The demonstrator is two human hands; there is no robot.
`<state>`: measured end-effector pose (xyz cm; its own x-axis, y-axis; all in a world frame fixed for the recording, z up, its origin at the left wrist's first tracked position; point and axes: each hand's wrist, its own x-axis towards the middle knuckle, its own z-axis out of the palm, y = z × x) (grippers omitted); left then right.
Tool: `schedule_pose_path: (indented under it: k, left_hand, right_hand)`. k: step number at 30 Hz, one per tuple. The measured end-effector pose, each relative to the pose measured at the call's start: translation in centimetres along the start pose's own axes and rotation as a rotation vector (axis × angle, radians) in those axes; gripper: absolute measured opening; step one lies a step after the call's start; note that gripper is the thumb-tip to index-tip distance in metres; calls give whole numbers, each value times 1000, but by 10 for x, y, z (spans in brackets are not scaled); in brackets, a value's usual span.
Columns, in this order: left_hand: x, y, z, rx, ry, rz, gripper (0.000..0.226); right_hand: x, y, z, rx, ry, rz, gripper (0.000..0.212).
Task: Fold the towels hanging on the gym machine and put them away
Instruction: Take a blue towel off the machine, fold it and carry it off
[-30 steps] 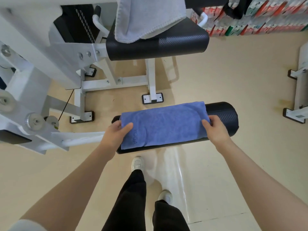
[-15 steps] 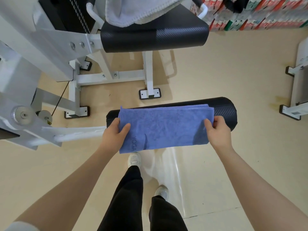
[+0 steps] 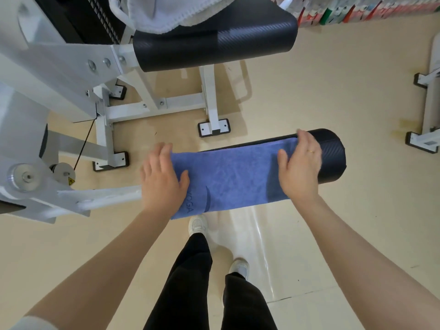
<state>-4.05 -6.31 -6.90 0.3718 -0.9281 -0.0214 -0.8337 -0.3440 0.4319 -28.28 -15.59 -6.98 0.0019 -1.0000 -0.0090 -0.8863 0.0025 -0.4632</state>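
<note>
Beige gym flooring [image 3: 333,91] underlies a black padded roller [image 3: 332,156] bearing the folded blue towel [image 3: 228,175], on which left hand [image 3: 162,179] and right hand [image 3: 300,170] rest flat with fingers extended, apparently smoothing the fold; next, grasp and lift it away.

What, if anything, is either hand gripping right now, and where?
Nothing is gripped. The left hand and right hand lie flat with straight fingers on the two ends of the blue towel.
</note>
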Motion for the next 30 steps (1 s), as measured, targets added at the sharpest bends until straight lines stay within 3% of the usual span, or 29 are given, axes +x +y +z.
schedule_pose_path:
  k: [2, 4, 6, 10, 14, 19, 24, 30]
  left_hand:
    - [4, 11, 12, 124, 21, 294, 49]
    - [9, 18, 25, 176, -116, 473, 55]
    - [10, 15, 35, 265, -262, 580, 66]
    - [11, -10, 34, 411, -324, 647, 91]
    - [16, -19, 27, 444, -366, 678, 114]
    - [16, -15, 28, 456, -393, 640, 116]
    - [16, -9, 27, 497, -417, 610, 120]
    - [13, -5, 28, 549, -378, 570, 124]
  right_hand:
    - [-17, -21, 12, -72, -123, -262, 61]
    - [-32, -38, 31, -146, -263, -441, 64]
    - [-40, -50, 47, -199, -372, -468, 67]
    - [-36, -39, 54, -315, -365, -321, 71]
    - [-19, -2, 38, -326, -306, -44, 76]
    - [-11, 32, 14, -183, -226, 308, 69]
    - [-12, 24, 0, -82, -56, 447, 54]
    - [-8, 26, -10, 228, -221, 563, 36]
